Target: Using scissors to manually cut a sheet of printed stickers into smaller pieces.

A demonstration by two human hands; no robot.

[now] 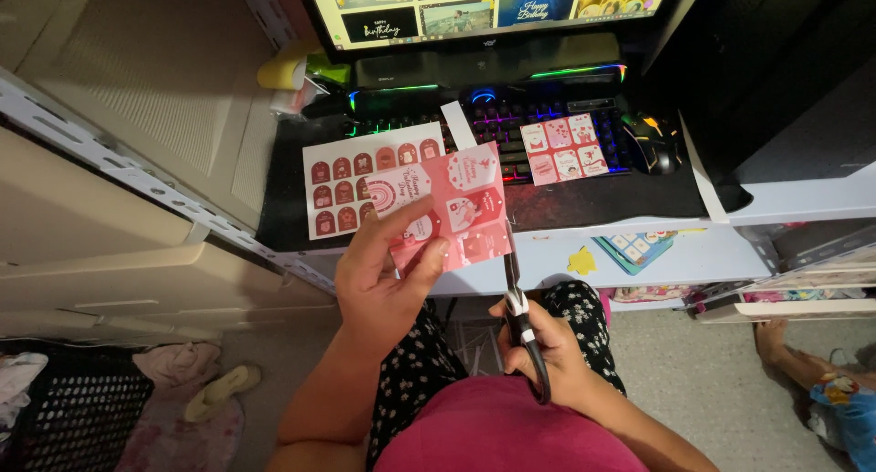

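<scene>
Left hand: the left hand (383, 285) has its fingers (394, 218) closed on a pink printed card sheet (453, 207), thumb on its lower edge, held up in front of the counter (639, 253).
Right hand: the right hand (547, 349) grips black-handled scissors (518, 312), fingers closed through the loops.
Scissors: blades point up to the sheet's lower right edge; they seem nearly closed, though the dim view makes that hard to tell.
Counter: a white sheet of dark red tags (351, 182) lies just behind the held sheet; a smaller pink card sheet (566, 148) rests on the lit keyboard (511, 125), a black mouse (659, 144) beside it.

The left hand (388, 276) is raised, thumb and fingers pinched; the right hand (547, 349) is held lower, fingers curled closed.
</scene>
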